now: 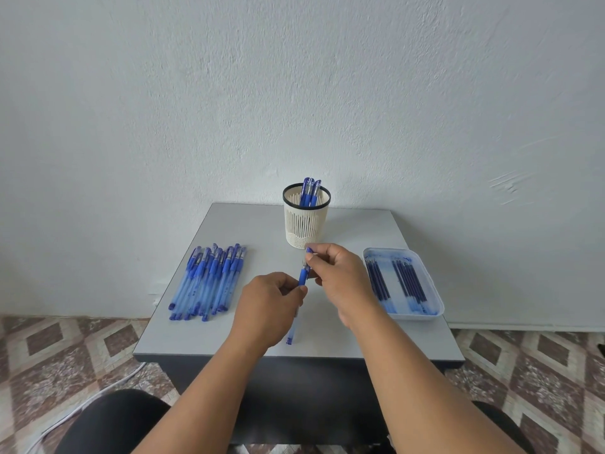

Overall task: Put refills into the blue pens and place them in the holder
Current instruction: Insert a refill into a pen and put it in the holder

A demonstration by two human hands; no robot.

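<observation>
Left hand (268,303) grips blue pen (303,276) mid-barrel, fingers curled round it; right hand (337,273) pinches its upper end. Pen held over table (343,335) centre, tilted, lower end toward near edge. Bare tabletop around grip. Holder (306,224) just beyond, few pens (310,190) upright inside. Pile of pens (209,280) left of grip; tray (432,303) right, refills (406,283) inside, near table's right edge.
</observation>
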